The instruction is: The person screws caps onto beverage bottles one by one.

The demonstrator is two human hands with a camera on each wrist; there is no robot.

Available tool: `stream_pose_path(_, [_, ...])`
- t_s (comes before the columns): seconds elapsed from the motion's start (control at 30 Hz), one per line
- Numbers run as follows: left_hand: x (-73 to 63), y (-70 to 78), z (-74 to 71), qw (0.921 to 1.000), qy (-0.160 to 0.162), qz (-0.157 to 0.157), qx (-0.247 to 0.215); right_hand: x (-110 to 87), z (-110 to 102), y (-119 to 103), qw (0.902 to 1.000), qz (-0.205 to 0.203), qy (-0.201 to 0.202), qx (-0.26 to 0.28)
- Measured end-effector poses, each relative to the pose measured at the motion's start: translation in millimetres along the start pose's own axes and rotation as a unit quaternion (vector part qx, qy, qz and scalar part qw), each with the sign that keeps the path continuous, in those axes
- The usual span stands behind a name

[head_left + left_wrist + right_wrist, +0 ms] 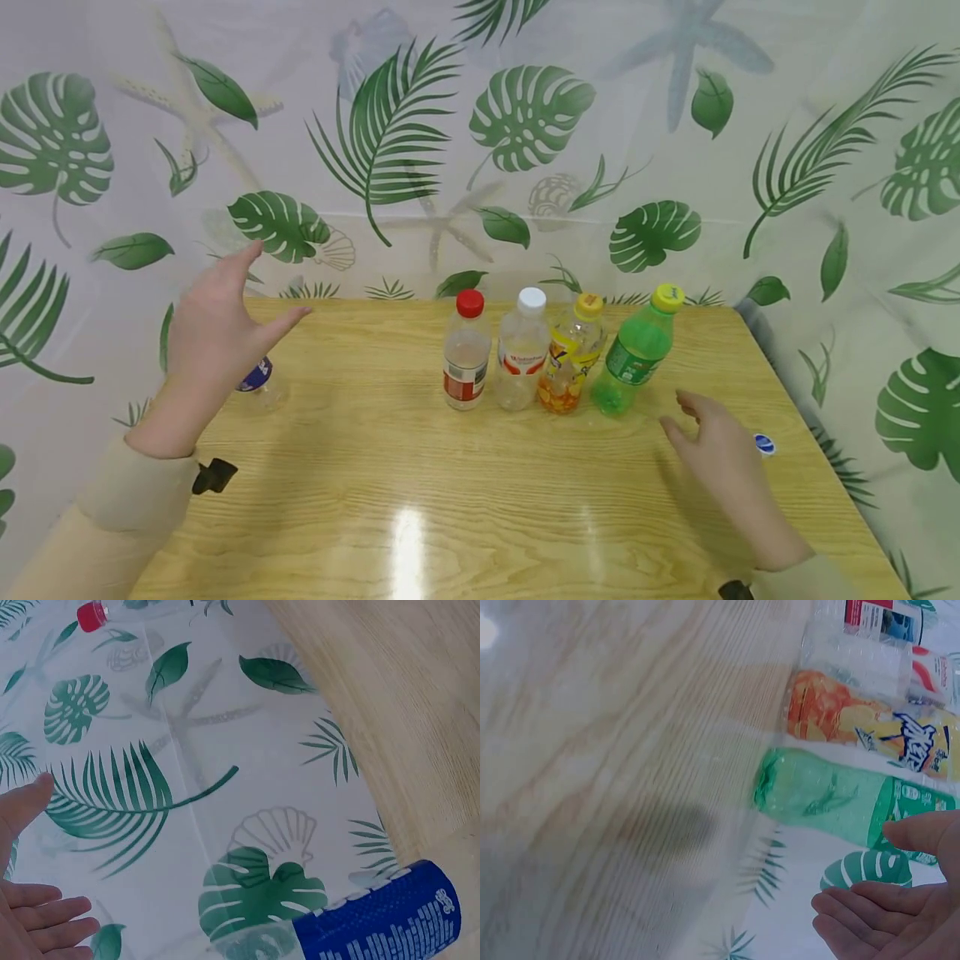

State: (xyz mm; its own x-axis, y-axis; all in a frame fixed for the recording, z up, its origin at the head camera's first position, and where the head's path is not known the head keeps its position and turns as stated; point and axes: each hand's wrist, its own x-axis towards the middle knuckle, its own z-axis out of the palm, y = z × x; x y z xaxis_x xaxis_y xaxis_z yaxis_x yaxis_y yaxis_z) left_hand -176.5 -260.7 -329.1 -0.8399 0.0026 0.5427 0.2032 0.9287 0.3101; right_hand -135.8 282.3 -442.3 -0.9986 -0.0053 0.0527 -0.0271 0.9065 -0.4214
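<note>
My left hand (213, 333) is raised at the left with thumb and fingers spread, holding nothing. Partly hidden behind its wrist is a clear plastic bottle with a blue label (382, 919), which stands apart from the hand in the left wrist view. At the right, my right hand (716, 450) hovers with fingers relaxed and nothing in its grasp. Nearest to it is a green bottle (633, 358) with a yellow cap. Left of that stand a bottle with orange and yellow print (570, 358), a white-capped clear bottle (522, 350) and a red-capped clear bottle (467, 354).
The bottles stand on a wood-grain table (450, 492), towards its far edge. A small blue and white round piece (764, 444) lies beside the right hand. Behind the table hangs a white sheet with green leaf prints (420, 233).
</note>
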Motion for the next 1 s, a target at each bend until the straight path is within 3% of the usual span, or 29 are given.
stream_pose_path(0.17, [5.3,-23.3,-2.7,0.9988,0.025,-0.043,-0.006,2.6,-7.3,12.6,0.9998,0.008,0.006,-0.019])
stream_pose_path(0.43, [6.2,-53.2,-5.8,0.9936,0.014,-0.11,-0.02,5.5,-11.5,38.3,0.9991,0.022,0.006,-0.035])
stream_pose_path(0.67, [5.5,-68.2,-4.6,0.9897,0.012,-0.142,-0.018,8.5,-15.7,57.2,0.9988,0.025,0.015,-0.04])
stream_pose_path(1.0, [-0.4,-81.6,3.5,0.9744,-0.016,-0.217,-0.057,14.8,-25.6,81.9,0.9973,0.053,0.006,-0.051])
